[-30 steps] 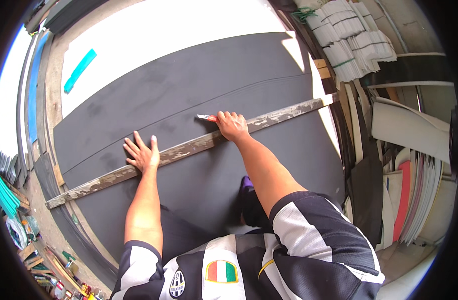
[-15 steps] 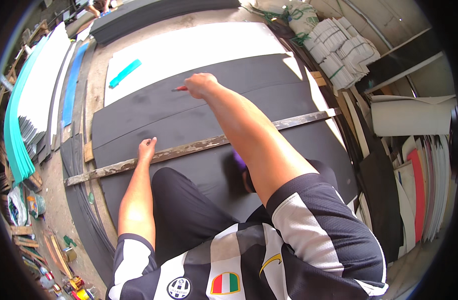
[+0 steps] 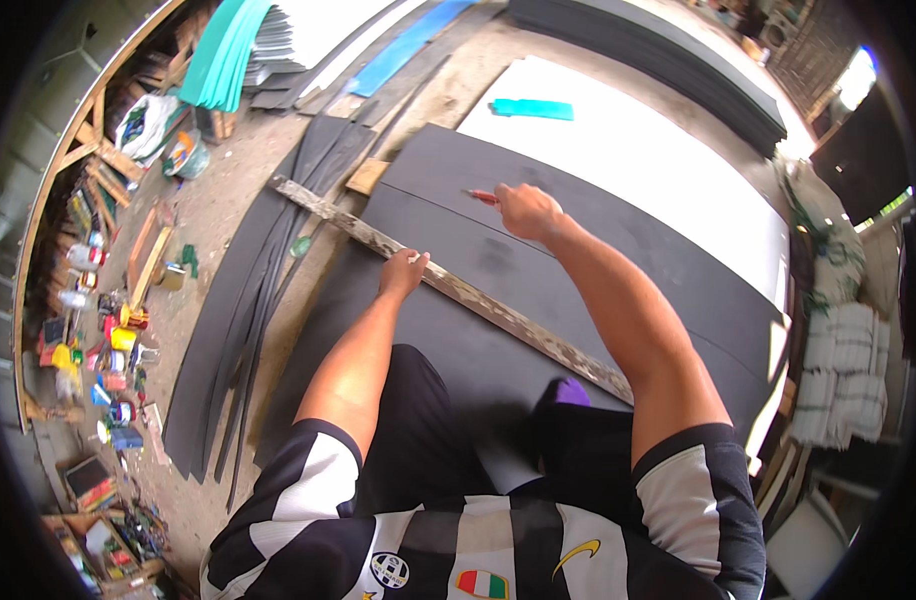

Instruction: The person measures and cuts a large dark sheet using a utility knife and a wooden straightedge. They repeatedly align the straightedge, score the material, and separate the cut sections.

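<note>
My right hand (image 3: 528,211) is closed around a slim red-handled tool (image 3: 484,197) with a thin dark point. It hovers over or rests on a dark grey sheet (image 3: 668,285), beside a line that runs lengthwise along it; contact is unclear. My left hand (image 3: 405,273) is closed at the near edge of a long, worn wooden batten (image 3: 488,304), its fingers against the wood. The batten lies across the dark sheet, and its left end sticks out past the sheet's edge. My right forearm covers the far right part of the sheet.
A white sheet (image 3: 648,140) lies beyond the dark one, with a turquoise strip (image 3: 533,109) on it. Dark strips (image 3: 248,300) lie on the floor at left, near scattered bottles and tools. Stacked dark sheets (image 3: 658,60) stand at the back; tied white bundles (image 3: 843,375) are at right.
The view has turned, showing more of the left-hand floor. My right hand has moved toward the sheet's left end with the red-handled tool. My left hand has drawn back onto the batten.
</note>
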Available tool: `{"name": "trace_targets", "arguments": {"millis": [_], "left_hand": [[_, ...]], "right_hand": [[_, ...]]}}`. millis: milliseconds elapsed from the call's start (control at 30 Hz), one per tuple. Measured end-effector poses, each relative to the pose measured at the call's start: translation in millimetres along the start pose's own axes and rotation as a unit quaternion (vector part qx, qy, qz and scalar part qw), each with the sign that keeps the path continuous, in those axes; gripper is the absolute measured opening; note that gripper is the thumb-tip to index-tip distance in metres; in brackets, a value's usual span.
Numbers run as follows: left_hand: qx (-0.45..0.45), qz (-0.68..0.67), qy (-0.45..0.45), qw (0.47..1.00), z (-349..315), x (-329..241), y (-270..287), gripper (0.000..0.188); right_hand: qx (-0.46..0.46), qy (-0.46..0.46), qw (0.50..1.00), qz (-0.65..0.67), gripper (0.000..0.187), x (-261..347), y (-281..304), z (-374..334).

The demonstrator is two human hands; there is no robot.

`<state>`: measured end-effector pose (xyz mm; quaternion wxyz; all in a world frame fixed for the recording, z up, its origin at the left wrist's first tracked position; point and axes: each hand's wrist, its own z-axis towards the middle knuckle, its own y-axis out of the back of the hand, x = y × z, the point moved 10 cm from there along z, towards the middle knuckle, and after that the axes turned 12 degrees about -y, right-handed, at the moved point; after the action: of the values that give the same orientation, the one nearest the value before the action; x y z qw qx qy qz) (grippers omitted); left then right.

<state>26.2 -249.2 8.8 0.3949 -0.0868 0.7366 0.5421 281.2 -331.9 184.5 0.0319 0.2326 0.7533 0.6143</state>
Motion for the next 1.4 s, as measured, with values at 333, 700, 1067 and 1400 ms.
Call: {"name": "trace_targets", "arguments": {"millis": [333,700,1067,1400], "left_hand": [[-0.099,0.116,0.041,0.987,114.4,68.7,50.0,0.061],[-0.167,0.12,0.099,0.974,175.9,152.9,60.5,0.051],[-0.198,0.06,0.15,0.967,168.1,150.5,69.5,0.05],[-0.179,0.054,0.182,0.965,165.3,133.8,77.1,0.055]], "right_hand": [[0.095,-0.05,0.967,0.233,0.029,41.3,-90.3,92.2],[0.128,0.029,0.964,0.231,0.028,92.8,-132.0,146.8],[0.095,0.071,0.986,0.12,0.025,151.4,-162.3,200.7],[0.101,0.085,0.989,0.068,0.044,163.8,-162.8,209.0]]}}
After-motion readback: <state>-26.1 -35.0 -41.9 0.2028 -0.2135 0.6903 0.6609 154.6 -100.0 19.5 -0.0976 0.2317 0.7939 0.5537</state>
